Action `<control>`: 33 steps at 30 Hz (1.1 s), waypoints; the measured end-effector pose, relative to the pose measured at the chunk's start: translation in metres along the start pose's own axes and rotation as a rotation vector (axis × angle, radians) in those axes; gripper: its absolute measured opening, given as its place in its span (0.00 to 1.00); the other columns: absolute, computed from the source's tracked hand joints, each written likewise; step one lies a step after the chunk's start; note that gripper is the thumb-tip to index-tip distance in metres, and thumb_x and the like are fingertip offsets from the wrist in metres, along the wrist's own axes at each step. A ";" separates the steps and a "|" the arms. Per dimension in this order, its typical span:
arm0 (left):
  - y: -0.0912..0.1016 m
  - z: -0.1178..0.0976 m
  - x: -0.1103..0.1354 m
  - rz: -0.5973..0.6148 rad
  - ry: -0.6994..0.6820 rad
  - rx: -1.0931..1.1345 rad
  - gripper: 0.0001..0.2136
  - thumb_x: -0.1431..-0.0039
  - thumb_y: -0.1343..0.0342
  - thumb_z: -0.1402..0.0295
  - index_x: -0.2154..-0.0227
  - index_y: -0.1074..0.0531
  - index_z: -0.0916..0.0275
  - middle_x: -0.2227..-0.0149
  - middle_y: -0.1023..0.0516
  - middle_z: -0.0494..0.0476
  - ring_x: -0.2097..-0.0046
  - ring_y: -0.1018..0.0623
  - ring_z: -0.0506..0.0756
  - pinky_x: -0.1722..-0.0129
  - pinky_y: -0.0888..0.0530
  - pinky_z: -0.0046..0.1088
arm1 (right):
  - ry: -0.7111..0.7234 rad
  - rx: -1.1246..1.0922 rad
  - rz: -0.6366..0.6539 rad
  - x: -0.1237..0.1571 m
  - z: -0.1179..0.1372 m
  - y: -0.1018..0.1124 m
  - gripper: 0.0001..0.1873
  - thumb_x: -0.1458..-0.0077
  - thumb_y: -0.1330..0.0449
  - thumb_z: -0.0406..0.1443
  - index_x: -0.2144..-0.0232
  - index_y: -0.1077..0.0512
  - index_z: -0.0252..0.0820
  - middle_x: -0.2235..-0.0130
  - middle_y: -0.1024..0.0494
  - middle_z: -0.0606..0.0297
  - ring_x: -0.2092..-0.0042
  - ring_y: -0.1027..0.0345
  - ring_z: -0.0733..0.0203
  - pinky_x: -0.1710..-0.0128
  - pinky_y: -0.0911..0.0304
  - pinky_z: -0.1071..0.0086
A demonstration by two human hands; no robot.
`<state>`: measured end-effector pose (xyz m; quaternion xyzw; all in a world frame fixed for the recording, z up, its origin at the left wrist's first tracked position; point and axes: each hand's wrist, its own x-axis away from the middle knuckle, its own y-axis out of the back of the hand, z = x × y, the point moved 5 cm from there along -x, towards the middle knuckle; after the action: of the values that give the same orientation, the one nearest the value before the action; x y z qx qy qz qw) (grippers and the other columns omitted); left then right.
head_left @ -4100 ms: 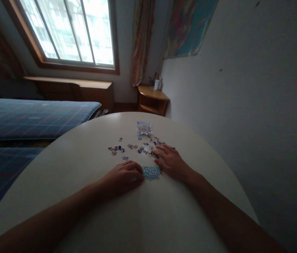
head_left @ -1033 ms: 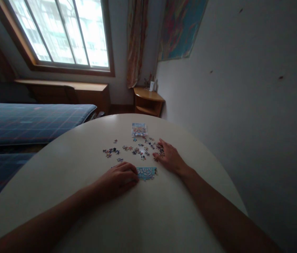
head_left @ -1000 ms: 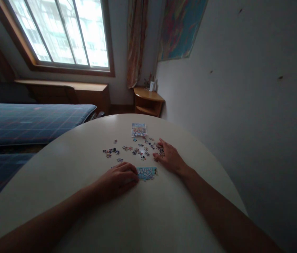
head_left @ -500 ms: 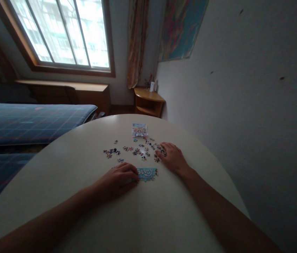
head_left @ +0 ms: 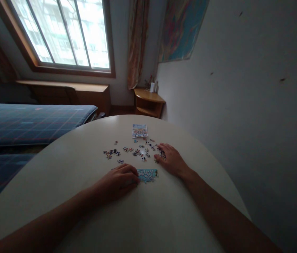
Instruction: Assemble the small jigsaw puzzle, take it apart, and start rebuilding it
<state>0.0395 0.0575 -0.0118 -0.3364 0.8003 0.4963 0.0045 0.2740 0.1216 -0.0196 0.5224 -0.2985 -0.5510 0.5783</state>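
Observation:
My left hand (head_left: 124,177) rests palm down over the left part of a joined strip of jigsaw puzzle (head_left: 147,175), its fingers loosely bent and lying on the strip. The strip is light blue with pale curved shapes, and its left part is mostly hidden under the hand. My right hand (head_left: 170,159) lies on the table to the right, thumb and fingers apart around a few loose puzzle pieces (head_left: 161,153). More loose puzzle pieces (head_left: 138,152) are scattered beyond the strip, and another group of pieces (head_left: 112,153) lies to the left.
A small printed picture sheet or packet (head_left: 139,131) lies behind the pieces on the round white table (head_left: 148,218). A bed with a plaid mattress (head_left: 32,123) stands to the left. The wall (head_left: 238,116) rises on the right, and a corner cabinet (head_left: 149,95) is at the back.
My right hand has shifted slightly left, its thumb and fingers moving among the loose pieces. My left hand stays on the strip.

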 end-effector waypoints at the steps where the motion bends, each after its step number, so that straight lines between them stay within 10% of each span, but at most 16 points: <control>1: 0.000 0.000 0.000 0.006 0.002 0.000 0.06 0.35 0.46 0.71 0.59 0.26 0.58 0.54 0.26 0.58 0.52 0.26 0.55 0.51 0.28 0.33 | -0.006 0.010 -0.001 0.000 0.000 0.000 0.33 0.38 0.48 0.48 0.40 0.35 0.32 0.37 0.35 0.49 0.35 0.44 0.50 0.34 0.53 0.57; 24: -0.002 0.002 0.000 -0.002 -0.003 0.005 0.06 0.36 0.46 0.71 0.58 0.26 0.58 0.54 0.25 0.58 0.52 0.26 0.54 0.50 0.28 0.32 | -0.226 0.051 -0.073 -0.004 -0.026 0.004 0.35 0.38 0.50 0.54 0.43 0.32 0.30 0.39 0.32 0.47 0.37 0.42 0.45 0.36 0.49 0.54; 33: -0.001 0.002 0.001 -0.004 -0.005 0.012 0.06 0.36 0.46 0.71 0.58 0.26 0.58 0.53 0.26 0.58 0.52 0.26 0.55 0.51 0.27 0.34 | -0.146 -0.065 -0.114 -0.002 -0.045 0.013 0.13 0.43 0.43 0.39 0.59 0.25 0.41 0.51 0.22 0.56 0.46 0.32 0.52 0.42 0.41 0.58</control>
<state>0.0386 0.0580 -0.0139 -0.3369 0.8024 0.4924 0.0094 0.3188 0.1343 -0.0197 0.4778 -0.2916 -0.6291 0.5394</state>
